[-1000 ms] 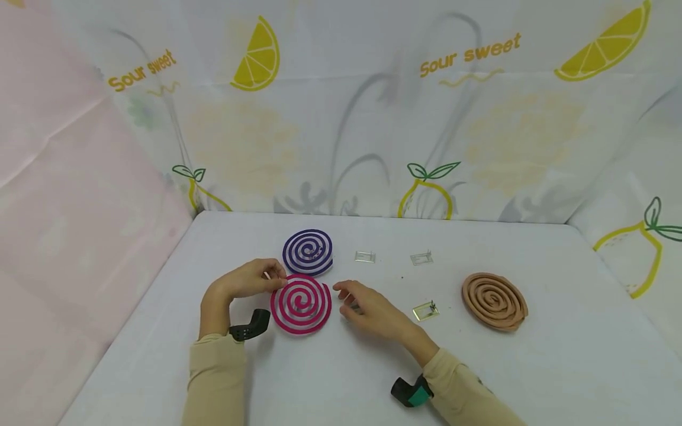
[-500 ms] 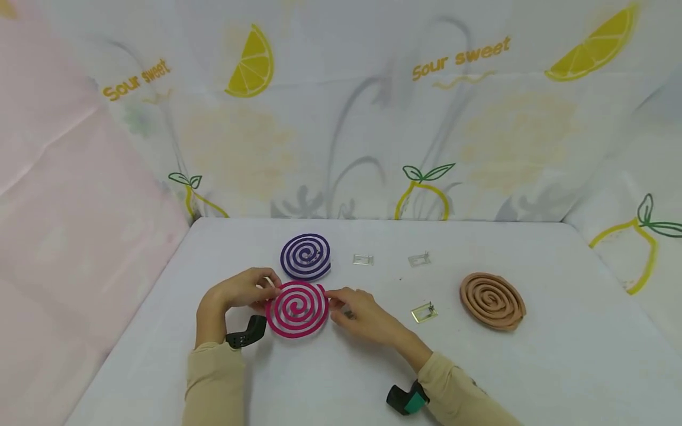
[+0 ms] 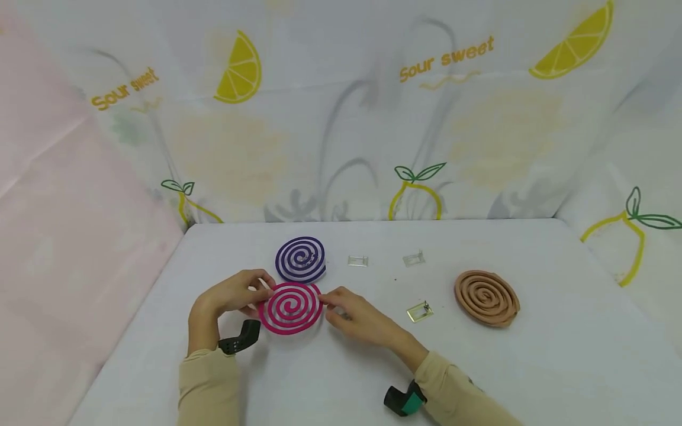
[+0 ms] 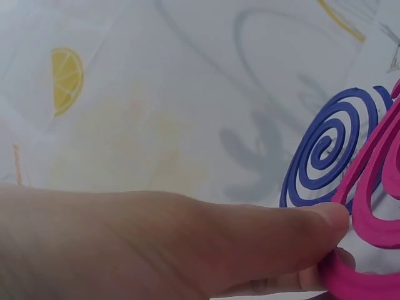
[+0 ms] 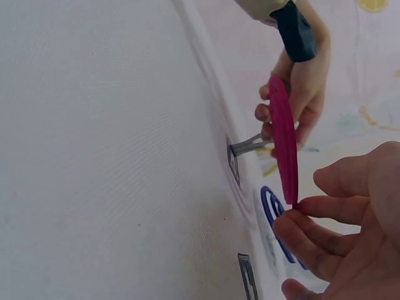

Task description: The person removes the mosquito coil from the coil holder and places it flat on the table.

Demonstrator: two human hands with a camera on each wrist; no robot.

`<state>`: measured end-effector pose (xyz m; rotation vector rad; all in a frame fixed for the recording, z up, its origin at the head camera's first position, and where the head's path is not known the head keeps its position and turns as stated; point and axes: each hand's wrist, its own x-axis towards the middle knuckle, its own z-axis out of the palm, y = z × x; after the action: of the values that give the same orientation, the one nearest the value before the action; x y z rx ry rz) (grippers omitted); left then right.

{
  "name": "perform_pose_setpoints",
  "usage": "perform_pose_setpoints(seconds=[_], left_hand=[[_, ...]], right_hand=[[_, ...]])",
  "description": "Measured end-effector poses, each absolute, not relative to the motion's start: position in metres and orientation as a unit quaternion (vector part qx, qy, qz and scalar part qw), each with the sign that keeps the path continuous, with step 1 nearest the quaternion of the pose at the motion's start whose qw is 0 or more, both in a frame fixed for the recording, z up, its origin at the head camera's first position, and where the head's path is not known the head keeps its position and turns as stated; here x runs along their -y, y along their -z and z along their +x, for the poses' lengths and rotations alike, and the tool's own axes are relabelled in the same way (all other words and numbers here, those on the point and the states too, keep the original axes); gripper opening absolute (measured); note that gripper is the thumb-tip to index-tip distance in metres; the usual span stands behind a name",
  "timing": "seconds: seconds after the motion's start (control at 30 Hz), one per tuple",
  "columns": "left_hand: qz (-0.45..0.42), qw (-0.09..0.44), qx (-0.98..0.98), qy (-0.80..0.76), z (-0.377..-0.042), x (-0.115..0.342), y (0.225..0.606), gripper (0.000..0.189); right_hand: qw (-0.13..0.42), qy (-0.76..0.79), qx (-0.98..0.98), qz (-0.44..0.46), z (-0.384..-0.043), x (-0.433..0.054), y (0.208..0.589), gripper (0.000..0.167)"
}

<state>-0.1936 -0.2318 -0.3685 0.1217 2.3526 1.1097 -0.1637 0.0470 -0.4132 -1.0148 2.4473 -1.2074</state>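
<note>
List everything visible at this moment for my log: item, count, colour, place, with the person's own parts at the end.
pink mosquito coil: one, magenta, between the hands
blue mosquito coil: one, blue-violet, just beyond the pink one
brown coil: one, brown, table's right side
silver metal stands: at least three, silver-grey, two right of the blue coil, one near the pink coil in the right wrist view
gold metal stand: one, gold, left of the brown coil
table: one, white, below the coils
backdrop: white and pink, lemon prints, behind and left
wrist devices: two, black, one per wrist
sleeves: two, beige, forearms
left hand: one, bare, pinching the pink coil's left edge
right hand: one, bare, fingertips at its right edge
</note>
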Motion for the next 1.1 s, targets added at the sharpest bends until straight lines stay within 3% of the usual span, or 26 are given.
perform_pose_setpoints(seconds=[0.5, 1.1], left_hand=[[0.077, 0.178, -0.885, -0.423, -0.199, 0.221, 0.360, 0.019], [0.104, 0.094, -0.904, -0.403, -0.210, 0.196, 0.369, 0.023]], right_hand=[[0.110, 0.439, -0.837, -0.308, -0.166, -0.053, 0.406, 0.043], [0.061, 0.479, -0.821, -0.306, -0.179, -0.071, 0.398, 0.044]])
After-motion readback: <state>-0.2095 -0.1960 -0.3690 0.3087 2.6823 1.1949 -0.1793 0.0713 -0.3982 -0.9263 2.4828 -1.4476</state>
